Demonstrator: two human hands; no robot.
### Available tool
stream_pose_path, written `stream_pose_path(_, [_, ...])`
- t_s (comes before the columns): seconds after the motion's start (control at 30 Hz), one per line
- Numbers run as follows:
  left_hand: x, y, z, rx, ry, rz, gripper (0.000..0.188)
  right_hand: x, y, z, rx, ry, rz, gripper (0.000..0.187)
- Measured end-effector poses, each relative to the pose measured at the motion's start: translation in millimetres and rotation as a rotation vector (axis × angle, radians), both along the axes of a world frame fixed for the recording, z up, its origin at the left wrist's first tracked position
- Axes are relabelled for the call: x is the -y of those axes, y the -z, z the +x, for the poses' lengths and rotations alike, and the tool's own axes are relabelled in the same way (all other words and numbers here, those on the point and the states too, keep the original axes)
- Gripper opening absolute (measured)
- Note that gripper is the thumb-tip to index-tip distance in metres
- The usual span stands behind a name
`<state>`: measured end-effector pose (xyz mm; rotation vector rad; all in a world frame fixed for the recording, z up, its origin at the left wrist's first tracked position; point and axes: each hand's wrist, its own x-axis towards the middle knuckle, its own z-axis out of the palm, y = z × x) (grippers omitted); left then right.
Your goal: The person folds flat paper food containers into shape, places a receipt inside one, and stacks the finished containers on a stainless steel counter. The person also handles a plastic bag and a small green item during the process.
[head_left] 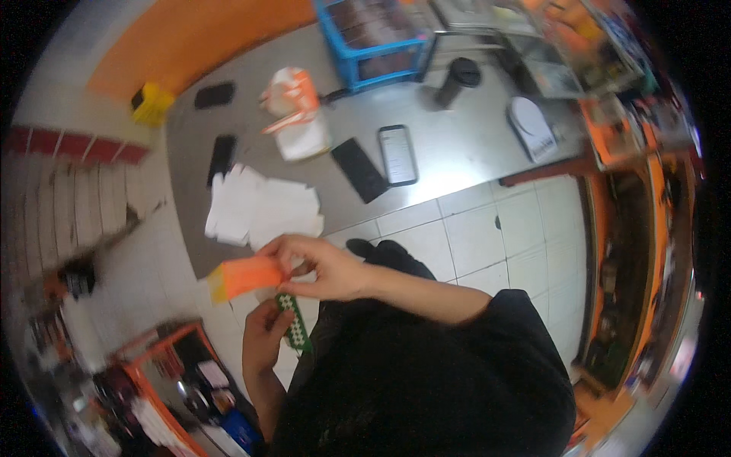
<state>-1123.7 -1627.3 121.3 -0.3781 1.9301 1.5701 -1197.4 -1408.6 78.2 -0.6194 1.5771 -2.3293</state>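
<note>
Just past the near left edge of the metal table, both my hands are raised in front of me. My right hand (324, 268) pinches the end of a small orange paper box (250, 276) with a yellow end; blur hides its exact folds. Below it, my left hand (264, 335) is closed on a narrow green strip (294, 324) with a white pattern. The strip's upper end comes close to the right fingers; whether it joins the orange box I cannot tell. White flat card pieces (263, 206) lie on the table just beyond my hands.
On the metal table (457, 145) lie a lit phone (398, 155), a dark phone (360, 169) and an orange-white bag (293, 95). Behind stand a blue crate (381, 61), a black-lidded tumbler (458, 82) and a white scale-like device (531, 129). An orange-framed shelf (643, 266) stands right.
</note>
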Motion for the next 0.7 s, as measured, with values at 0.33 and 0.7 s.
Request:
stream_pose_path(0.33, [-24, 64, 7, -0.095, 0.005, 0.395, 0.043, -8, -6, 118, -0.461, 0.407, 0.284, 0.060])
stream_pose_path(0.7, [-153, 87, 59, 0.598, 0.366, 0.783, 0.047, -68, -5, 296, -0.395, 0.877, 0.763, 0.040])
